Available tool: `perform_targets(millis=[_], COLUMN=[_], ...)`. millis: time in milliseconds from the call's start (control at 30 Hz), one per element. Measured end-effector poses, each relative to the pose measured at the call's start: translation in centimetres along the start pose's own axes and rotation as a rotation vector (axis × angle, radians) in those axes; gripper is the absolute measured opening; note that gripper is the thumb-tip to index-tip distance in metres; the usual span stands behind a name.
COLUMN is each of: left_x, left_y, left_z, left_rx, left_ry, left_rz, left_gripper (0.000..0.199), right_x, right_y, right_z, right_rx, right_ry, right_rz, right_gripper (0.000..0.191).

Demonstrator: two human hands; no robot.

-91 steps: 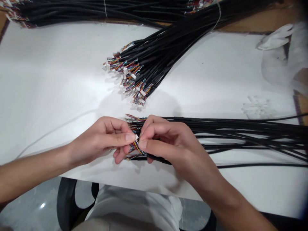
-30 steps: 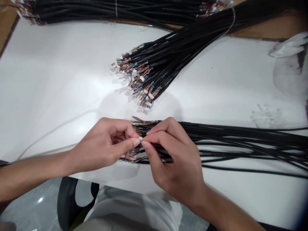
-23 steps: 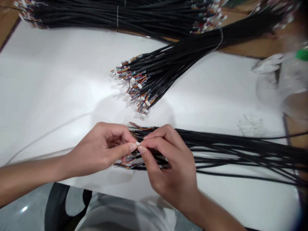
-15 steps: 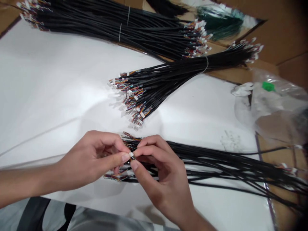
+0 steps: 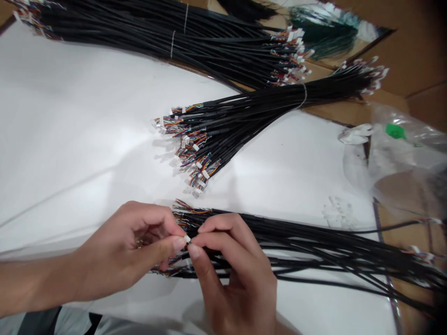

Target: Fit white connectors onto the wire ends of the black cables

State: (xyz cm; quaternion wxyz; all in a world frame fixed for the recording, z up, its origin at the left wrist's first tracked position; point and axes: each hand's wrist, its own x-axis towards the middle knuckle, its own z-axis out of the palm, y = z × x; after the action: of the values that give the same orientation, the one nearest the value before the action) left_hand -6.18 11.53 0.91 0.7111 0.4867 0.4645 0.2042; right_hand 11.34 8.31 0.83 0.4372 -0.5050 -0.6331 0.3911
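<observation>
Between thumb and forefinger, my left hand (image 5: pixel 136 251) pinches a small white connector (image 5: pixel 187 238). My right hand (image 5: pixel 233 265) is closed at the connector's right side, its fingertips pinching what look like thin wires running into it; the fingers mostly hide them. Under and behind both hands lies a loose bunch of black cables (image 5: pixel 296 232), with bare coloured wire ends (image 5: pixel 181 218) at the left. Beyond it rests a tied bundle of black cables (image 5: pixel 244 109), its coloured wires ending in white connectors (image 5: pixel 199 165).
Another large tied cable bundle (image 5: pixel 139 32) lies across the back. Small clear-white connectors (image 5: pixel 337 211) are scattered on the white tabletop (image 5: pixel 70 139) at right. A clear plastic bag (image 5: pixel 412 163) with a green piece (image 5: pixel 395 131), a white glove-like item (image 5: pixel 356 134) and cardboard (image 5: pixel 415 42) are along the right.
Both hands have shifted slightly down in view, still together at the white connector. The camera view has moved a little; the cable bundles keep their places on the table.
</observation>
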Motion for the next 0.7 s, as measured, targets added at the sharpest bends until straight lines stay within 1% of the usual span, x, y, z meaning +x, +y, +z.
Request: perform_targets(millis=[133, 333, 433, 567, 633, 700], left_x=[0.1, 0.15, 0.14, 0.08, 0.1, 0.17], left_y=[-0.04, 0.25, 0.33, 0.22, 0.15, 0.18], left_z=[0.17, 0.14, 0.13, 0.19, 0.14, -0.05], left_rx=[0.009, 0.168, 0.197, 0.139, 0.085, 0.013], left_ry=[0.001, 0.017, 0.022, 0.018, 0.024, 0.004], left_rz=[0.007, 0.013, 0.022, -0.019, -0.039, -0.049], left_gripper=[0.025, 0.025, 0.026, 0.024, 0.022, 0.019], right_x=[0.07, 0.22, 0.18, 0.04, 0.01, 0.06], right_y=[0.03, 0.06, 0.24, 0.45, 0.46, 0.36], right_z=[0.14, 0.25, 0.2, 0.23, 0.26, 0.21], right_rx=[-0.066, -0.12, -0.127, -0.118, -0.116, -0.109], right_ry=[-0.002, -0.011, -0.025, -0.036, -0.027, -0.012], right_rz=[0.011, -0.015, -0.032, -0.068, -0.092, -0.109], right_gripper=[0.015, 0.013, 0.014, 0.015, 0.015, 0.015])
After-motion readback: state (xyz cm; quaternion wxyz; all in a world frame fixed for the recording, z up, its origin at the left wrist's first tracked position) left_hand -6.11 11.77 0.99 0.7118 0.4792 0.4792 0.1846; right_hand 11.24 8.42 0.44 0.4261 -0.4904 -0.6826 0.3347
